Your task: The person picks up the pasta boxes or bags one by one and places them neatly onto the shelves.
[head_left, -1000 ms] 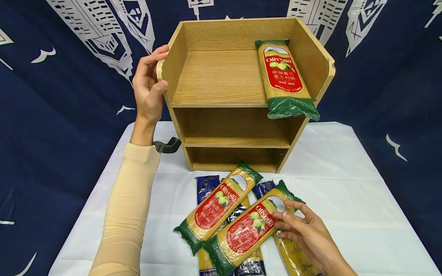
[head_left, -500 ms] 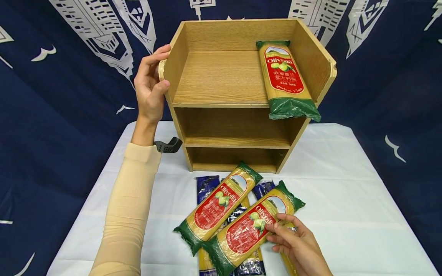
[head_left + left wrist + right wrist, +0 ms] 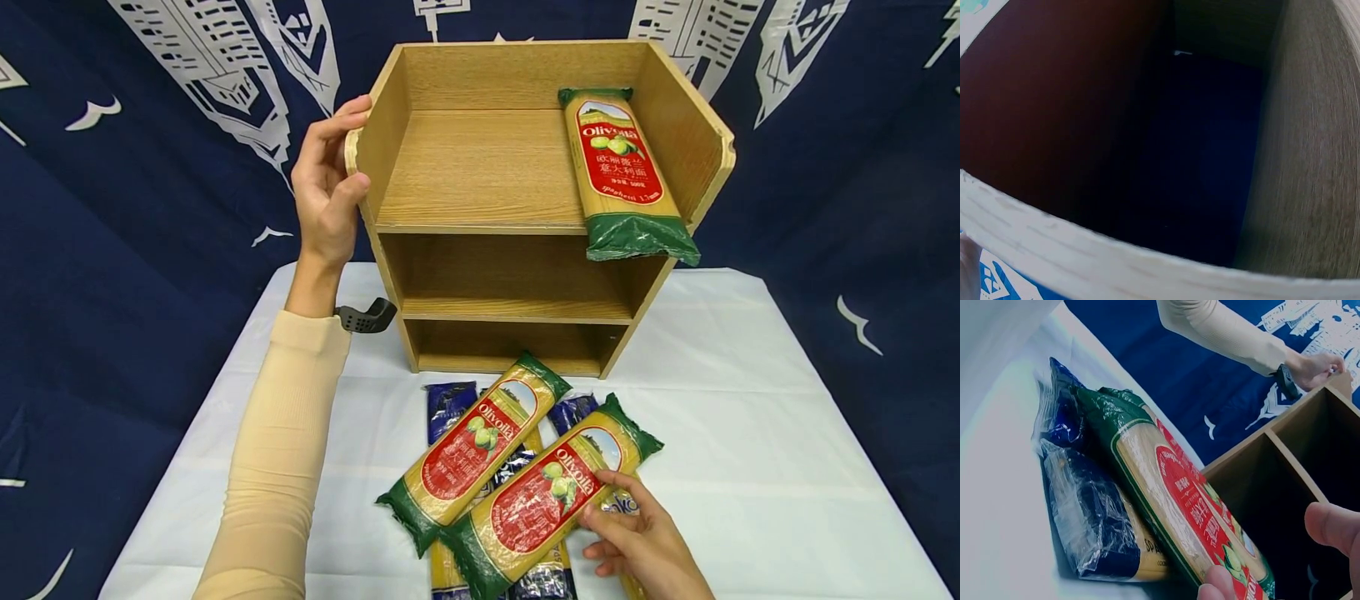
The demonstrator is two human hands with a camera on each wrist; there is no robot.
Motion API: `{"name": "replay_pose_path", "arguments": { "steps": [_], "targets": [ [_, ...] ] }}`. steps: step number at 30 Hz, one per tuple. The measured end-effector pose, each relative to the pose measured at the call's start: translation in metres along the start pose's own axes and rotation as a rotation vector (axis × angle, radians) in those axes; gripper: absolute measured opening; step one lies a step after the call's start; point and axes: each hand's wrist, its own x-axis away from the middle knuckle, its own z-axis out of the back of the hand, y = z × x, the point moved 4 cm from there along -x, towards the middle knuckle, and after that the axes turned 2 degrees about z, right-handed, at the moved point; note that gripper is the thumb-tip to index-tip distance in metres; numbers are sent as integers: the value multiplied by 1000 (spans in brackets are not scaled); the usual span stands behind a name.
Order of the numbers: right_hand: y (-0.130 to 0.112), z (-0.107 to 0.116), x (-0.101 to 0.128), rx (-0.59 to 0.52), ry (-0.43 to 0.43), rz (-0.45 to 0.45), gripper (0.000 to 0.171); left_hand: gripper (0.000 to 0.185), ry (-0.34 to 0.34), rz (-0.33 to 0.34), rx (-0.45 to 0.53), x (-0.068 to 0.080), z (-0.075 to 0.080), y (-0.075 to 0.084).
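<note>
My left hand [image 3: 326, 187] grips the upper left side panel of a wooden shelf unit [image 3: 480, 171]. Its pale edge [image 3: 1104, 256] crosses the left wrist view. At the lower right, my right hand [image 3: 641, 542] reaches the right long edge of a spaghetti packet [image 3: 551, 492] with green ends and a red label. A fingertip [image 3: 1217, 581] is at the packet's edge, while the thumb [image 3: 1332, 525] stands apart from it. A second green-ended spaghetti packet [image 3: 480, 454] lies slanted beside the first. Both rest on blue-and-yellow pasta packets [image 3: 450, 408], partly hidden.
Another green-ended spaghetti packet [image 3: 618, 167] lies on the unit's top level at the right, its lower end overhanging the front edge. Two lower compartments [image 3: 517, 279] open toward me. A white cloth [image 3: 750, 467] covers the table; a dark blue printed curtain [image 3: 135, 250] hangs behind.
My right hand has slid left and down along the near spaghetti packet, from its upper end toward the middle of its right edge. The packets stay put, and my left hand keeps its grip.
</note>
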Motion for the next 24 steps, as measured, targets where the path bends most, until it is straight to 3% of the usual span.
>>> {"name": "replay_pose_path", "arguments": {
  "steps": [4,10,17,24],
  "targets": [
    [4,0,-1,29,-69,23,77,59,-3,2,-5,0,0,1],
    [9,-3,-5,97,-56,63,81,60,-3,5,1,0,0,0],
    [13,-10,-10,48,-107,164,88,62,-10,14,-10,4,1,-2],
    [14,-18,-14,-21,-38,185,89,63,-37,-20,-44,2,1,2]
  ]
}}
